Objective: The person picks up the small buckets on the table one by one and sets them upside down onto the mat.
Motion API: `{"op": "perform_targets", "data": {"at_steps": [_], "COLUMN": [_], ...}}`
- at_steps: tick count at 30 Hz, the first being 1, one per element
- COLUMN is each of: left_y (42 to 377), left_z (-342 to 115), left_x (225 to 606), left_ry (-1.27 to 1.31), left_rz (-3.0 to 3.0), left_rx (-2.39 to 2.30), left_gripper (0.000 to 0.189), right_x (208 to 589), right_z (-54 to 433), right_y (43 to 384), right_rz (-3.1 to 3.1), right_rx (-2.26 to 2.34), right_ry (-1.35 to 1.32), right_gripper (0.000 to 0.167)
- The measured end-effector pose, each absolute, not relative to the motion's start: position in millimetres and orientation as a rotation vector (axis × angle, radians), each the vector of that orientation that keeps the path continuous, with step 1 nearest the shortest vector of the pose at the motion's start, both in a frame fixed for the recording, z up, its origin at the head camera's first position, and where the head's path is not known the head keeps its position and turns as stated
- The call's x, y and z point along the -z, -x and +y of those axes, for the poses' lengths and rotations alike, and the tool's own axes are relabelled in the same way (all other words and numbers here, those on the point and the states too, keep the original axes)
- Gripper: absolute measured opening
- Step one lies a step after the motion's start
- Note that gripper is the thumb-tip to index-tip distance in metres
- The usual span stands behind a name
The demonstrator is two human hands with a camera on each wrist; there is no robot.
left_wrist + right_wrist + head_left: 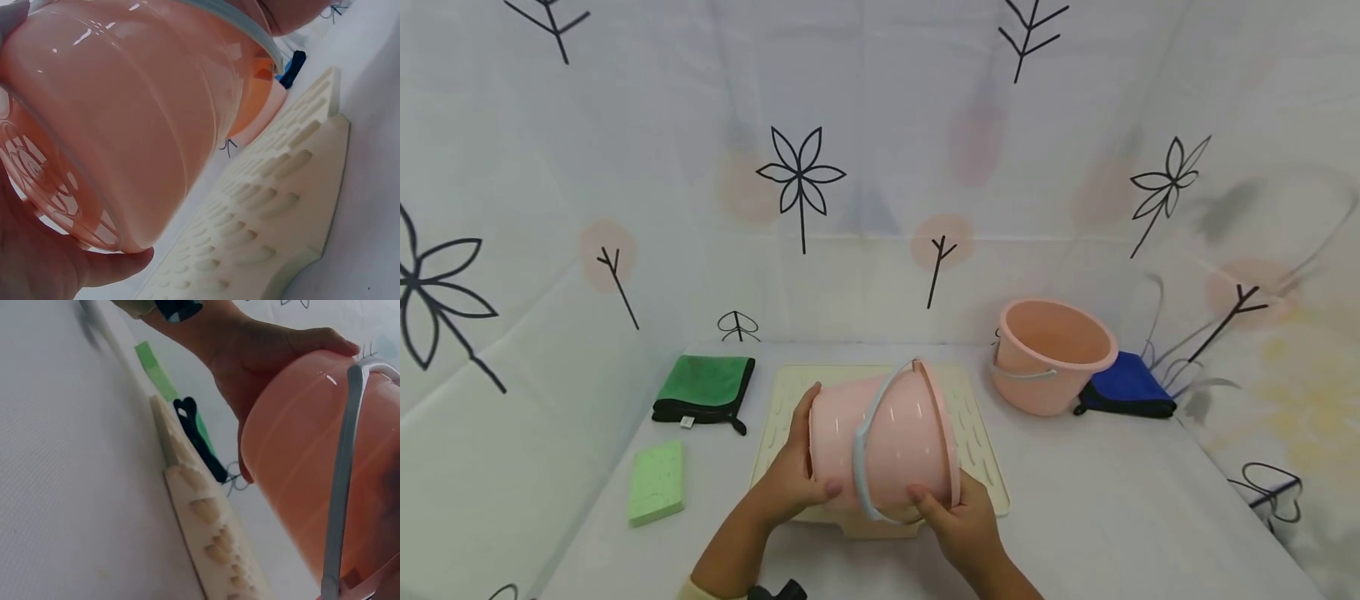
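Observation:
A pink plastic bucket (902, 433) lies on its side in the air between my two hands, its mouth to the right and its base to the left. My left hand (793, 479) grips the base end, thumb on the near side; the left wrist view shows that thumb curled round the base edge of the bucket (125, 112). At the rim end, my right hand (962, 529) holds on, with the thumb pressed to the outer wall. The grey handle (861, 450) hangs across the bucket's side. Below is a cream board with raised ridges (985, 450).
A second, peach bucket (1037, 387) stands upright at the back right, beside a folded blue cloth (1123, 383). On the left are a folded green cloth (703, 379) with black trim and a light green sponge (657, 483). A patterned white curtain (880, 275) backs the table.

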State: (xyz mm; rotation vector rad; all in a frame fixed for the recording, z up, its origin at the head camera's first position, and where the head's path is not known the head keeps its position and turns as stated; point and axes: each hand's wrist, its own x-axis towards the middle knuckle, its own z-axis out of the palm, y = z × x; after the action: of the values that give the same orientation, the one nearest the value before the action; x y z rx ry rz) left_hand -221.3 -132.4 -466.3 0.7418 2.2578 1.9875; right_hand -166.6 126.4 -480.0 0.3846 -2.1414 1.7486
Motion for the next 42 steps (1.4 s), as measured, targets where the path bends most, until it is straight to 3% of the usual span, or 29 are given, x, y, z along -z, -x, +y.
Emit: {"op": "perform_targets", "data": {"at_steps": [11,18,20,25,30,36,42], "left_y": [223,224,225,229,231,231,233], "left_z": [-136,-142,-144,-148,-154,-161,-171], "left_x": [460,457,457,458,456,450,445], "left_ry": [-0.793,-0.688,-0.656,-0.630,-0.616,-0.589,-0.593], "left_rz": [2.246,2.368,2.387,2.360,2.344,2.377,2.365], "left_rx": [-1.962,-1.912,-1.912,-1.950,-1.977,-1.969,-1.976], "left_gripper": [0.117,0.117,0.116,0.114,0.114,0.116,0.114], "right_x": [481,487,487,485,480,481,495], "right_z": [133,153,160,177,194,216,236], "right_y": [172,184,187,189,194,199,199], "right_rz": [-2.160,-2.202,-2.241,-2.466,-2.714,-2.856,-2.949], "right_rx": [-1.652,-1.322,-1.287,-1.217,-1.080,-0.936,-0.889], "right_ry": [-0.546,-0.715,-0.729,-0.554,-0.259,-0.144,-0.172], "right_gripper": [0.020,0.064,0.058,0.022,0.013,0.030,0.063]}}
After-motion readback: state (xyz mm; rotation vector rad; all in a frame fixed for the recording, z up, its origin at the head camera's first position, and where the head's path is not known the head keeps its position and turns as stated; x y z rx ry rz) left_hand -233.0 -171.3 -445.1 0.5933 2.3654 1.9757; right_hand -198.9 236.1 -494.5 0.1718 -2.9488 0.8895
